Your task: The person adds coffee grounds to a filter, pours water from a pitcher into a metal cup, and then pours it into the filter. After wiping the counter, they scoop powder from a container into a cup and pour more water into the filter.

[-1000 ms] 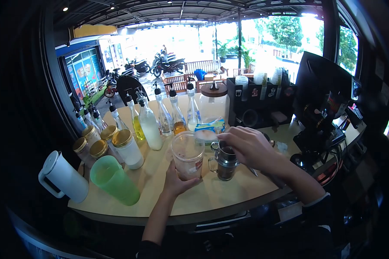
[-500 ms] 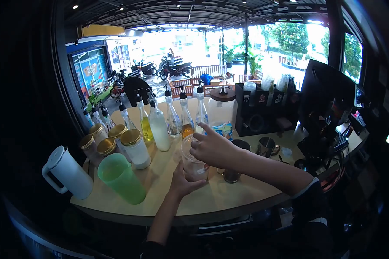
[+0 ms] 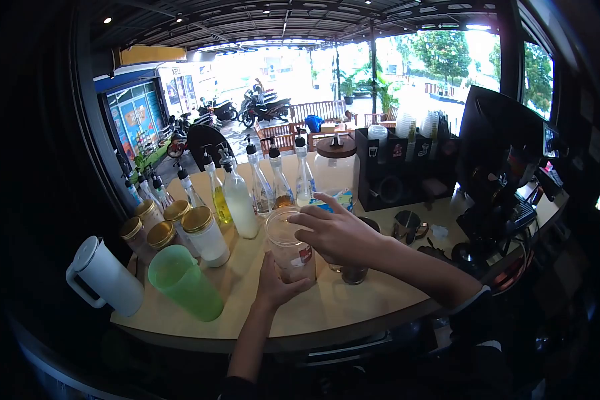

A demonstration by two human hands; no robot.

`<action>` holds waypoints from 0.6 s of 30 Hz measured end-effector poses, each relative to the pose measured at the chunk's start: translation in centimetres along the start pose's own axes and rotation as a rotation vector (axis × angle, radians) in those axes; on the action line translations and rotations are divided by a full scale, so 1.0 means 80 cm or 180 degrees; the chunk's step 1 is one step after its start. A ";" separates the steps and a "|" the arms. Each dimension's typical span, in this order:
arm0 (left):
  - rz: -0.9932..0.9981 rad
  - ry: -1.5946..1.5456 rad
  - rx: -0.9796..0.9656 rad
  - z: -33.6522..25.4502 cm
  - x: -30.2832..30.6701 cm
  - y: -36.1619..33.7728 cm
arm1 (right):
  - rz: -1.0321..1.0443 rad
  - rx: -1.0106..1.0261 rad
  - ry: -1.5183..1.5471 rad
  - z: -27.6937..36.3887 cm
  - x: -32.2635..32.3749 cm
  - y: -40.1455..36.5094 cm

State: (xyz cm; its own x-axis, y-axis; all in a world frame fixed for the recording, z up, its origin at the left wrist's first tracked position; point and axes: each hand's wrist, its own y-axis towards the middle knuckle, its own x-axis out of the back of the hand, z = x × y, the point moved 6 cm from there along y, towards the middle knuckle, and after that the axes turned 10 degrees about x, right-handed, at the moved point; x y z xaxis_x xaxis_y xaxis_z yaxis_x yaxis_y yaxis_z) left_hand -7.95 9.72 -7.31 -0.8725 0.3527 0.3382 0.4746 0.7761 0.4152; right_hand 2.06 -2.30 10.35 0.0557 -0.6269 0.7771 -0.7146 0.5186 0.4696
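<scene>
A clear plastic jar (image 3: 295, 261) with a round rim and a small red mark stands on the counter, tilted slightly in view. My left hand (image 3: 277, 285) is wrapped around its lower left side, thumb across the front. Over the right of its rim is my right hand (image 3: 337, 233), fingers bent and thumb hidden; what they pinch, if anything, I cannot make out. Just right of the jar a dark glass (image 3: 355, 275) is partly covered by my right forearm. Behind the jar stand pump bottles, one with amber liquid (image 3: 284, 200) and a cloudy white one (image 3: 241, 203).
A green pitcher (image 3: 187, 283), a white jug (image 3: 107, 277) and gold-lidded jars (image 3: 207, 240) occupy the counter's left. Behind are a wooden-lidded glass jar (image 3: 337, 163) and a black cup organizer (image 3: 397, 167). A metal pitcher (image 3: 407, 227) and a dark monitor (image 3: 497, 140) are right.
The view has shifted slightly. My right hand has moved from a pointing shape above the jar to bent fingers by its rim. My left hand keeps its grip on the jar.
</scene>
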 end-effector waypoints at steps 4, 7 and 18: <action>-0.0036 0.0150 0.0126 -0.007 0.004 0.003 | -0.0582 -0.0255 0.0253 0.004 0.018 -0.034; -0.0114 0.0105 0.0270 0.002 0.004 0.005 | -0.1306 -0.0615 0.0416 0.003 0.012 -0.081; -0.1522 0.0456 -0.0843 -0.037 0.040 -0.016 | -0.3100 -0.2832 0.0641 -0.015 -0.067 -0.314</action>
State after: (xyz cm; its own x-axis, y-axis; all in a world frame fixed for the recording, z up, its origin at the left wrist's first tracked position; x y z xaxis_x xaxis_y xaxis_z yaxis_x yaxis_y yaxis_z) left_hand -11.03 8.30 -4.30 -0.9819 -0.0948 0.1640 0.0594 0.6679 0.7419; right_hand 20.58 -11.25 -5.13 0.4366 -0.8995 -0.0174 0.3661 0.1599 0.9167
